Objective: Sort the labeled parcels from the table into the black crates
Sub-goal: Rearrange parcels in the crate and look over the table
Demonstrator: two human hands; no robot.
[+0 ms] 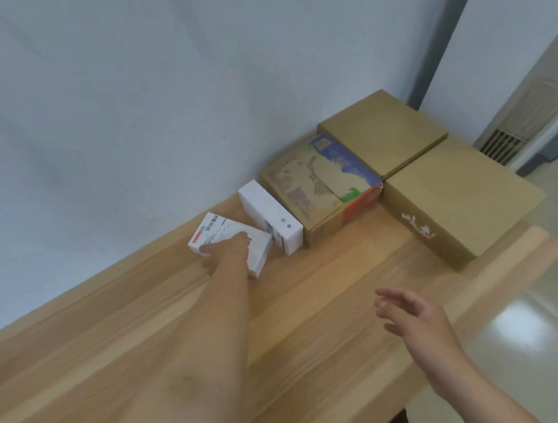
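The left hand (228, 251) grips the parcel (218, 233), fingers curled over its near edge. The parcel lies flat on the table (314, 293) to the left of the printed carton (315, 180), with only the upright white box (267, 209) between them, pressed to that carton's left side. The right hand (409, 314) hovers over the table well in front of the printed carton, fingers spread and holding nothing; a far plain carton (383, 131) and a near plain carton (458, 192) sit against its right side.
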